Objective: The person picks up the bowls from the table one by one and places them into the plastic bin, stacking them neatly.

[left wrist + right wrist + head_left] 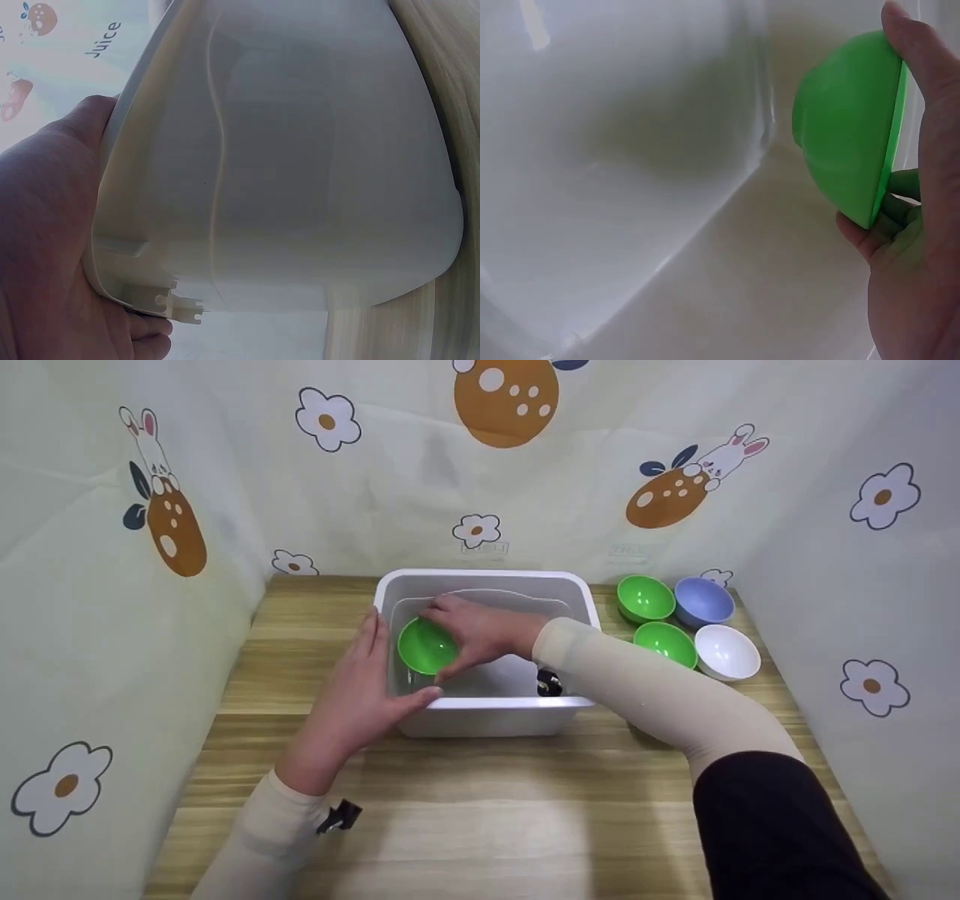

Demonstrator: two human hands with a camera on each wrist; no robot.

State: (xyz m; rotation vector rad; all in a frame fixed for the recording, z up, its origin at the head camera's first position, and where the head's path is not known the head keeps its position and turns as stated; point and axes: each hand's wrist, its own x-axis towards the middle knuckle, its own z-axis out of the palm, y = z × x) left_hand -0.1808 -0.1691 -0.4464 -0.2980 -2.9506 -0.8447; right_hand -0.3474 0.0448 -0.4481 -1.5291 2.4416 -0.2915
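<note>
In the head view a white plastic tub point(495, 703) stands on the table. My left hand point(356, 694) holds its near left corner, with the thumb over the front rim and the fingers along the left rim. The left wrist view shows that hand point(52, 240) against the rim and the tub's outer wall point(300, 165). Inside the tub, towards its left side, my right hand point(480, 631) grips a green bowl point(424, 647) by the rim. In the right wrist view the bowl point(851, 124) is tilted on its side, above the tub's floor point(615, 150).
Right of the tub sit two green bowls point(645, 598) point(664, 641), a blue bowl point(705, 600) and a white bowl point(727, 652). Another object beneath the right sleeve is mostly hidden. Patterned curtains point(405, 495) enclose the wooden table point(480, 810) at the back and sides.
</note>
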